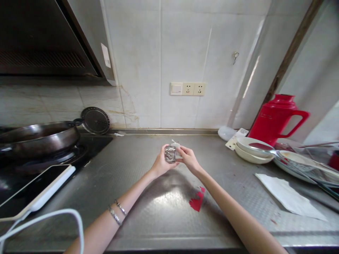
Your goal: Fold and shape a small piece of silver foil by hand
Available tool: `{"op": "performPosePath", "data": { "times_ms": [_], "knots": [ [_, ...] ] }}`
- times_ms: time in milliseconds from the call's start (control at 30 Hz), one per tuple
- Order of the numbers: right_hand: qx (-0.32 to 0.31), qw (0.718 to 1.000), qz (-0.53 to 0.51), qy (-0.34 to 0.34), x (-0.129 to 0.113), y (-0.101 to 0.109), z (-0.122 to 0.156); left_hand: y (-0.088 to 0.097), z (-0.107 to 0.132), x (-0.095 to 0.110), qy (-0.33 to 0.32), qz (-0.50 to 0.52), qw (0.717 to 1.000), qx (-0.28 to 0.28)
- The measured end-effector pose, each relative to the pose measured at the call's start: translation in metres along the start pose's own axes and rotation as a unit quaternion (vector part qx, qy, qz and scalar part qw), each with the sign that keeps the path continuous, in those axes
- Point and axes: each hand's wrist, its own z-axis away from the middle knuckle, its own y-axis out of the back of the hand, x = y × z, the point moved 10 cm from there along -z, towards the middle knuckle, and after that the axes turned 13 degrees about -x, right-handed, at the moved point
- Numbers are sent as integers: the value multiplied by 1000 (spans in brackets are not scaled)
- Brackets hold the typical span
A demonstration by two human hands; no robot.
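Note:
Both my hands meet over the middle of the steel counter [164,211]. My left hand [160,163] is closed around a small shiny silver packet [170,154], held upright. My right hand [188,158] pinches the packet's right side and a bit of white material at its top. Two bracelets circle my left forearm. A red scrap [197,201] lies on the counter below my right wrist.
A dark wok [37,137] sits on the stove at left, with a tablet [31,190] and white cable in front. A red jug [275,118], stacked bowls and plates [254,150] and a white paper [288,197] are at right. Wall sockets [188,89] are behind.

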Motion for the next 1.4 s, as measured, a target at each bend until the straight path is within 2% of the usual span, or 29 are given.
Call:
{"op": "performPosePath", "data": {
  "times_ms": [100, 200, 300, 533, 733, 833, 933, 1067, 1133, 1233, 1400],
  "knots": [
    [49, 993, 93, 45, -9, 12, 0, -2, 1, 3, -2, -4, 1000, -4],
    [76, 974, 185, 102, -26, 16, 4, -4, 2, 2, 1, -9, 1000, -8],
    [68, 961, 229, 137, -36, 9, 10, -5, 2, 2, -1, -18, 1000, -2],
    [71, 932, 320, 155, -45, -9, 24, -7, 3, -1, 0, -22, 1000, 5],
    [67, 919, 338, 192, -54, -22, 32, -6, 3, -9, 15, 3, 1000, 14],
    [63, 919, 329, 208, -58, -23, 33, -4, 3, -11, 0, 31, 999, 28],
    [100, 918, 314, 219, -63, -13, 36, -3, 2, -8, -16, 44, 998, 31],
    [159, 917, 304, 203, -65, 5, 36, -5, 4, -1, -6, 13, 1000, 25],
    [148, 917, 313, 197, -63, 4, 33, -7, 4, 1, -5, -1, 1000, 18],
    [95, 917, 338, 191, -61, -7, 28, -10, 4, 3, -13, -8, 1000, 11],
    [41, 890, 392, 229, -68, -26, 33, -9, 3, 6, -16, -21, 1000, 3]
  ]
}}
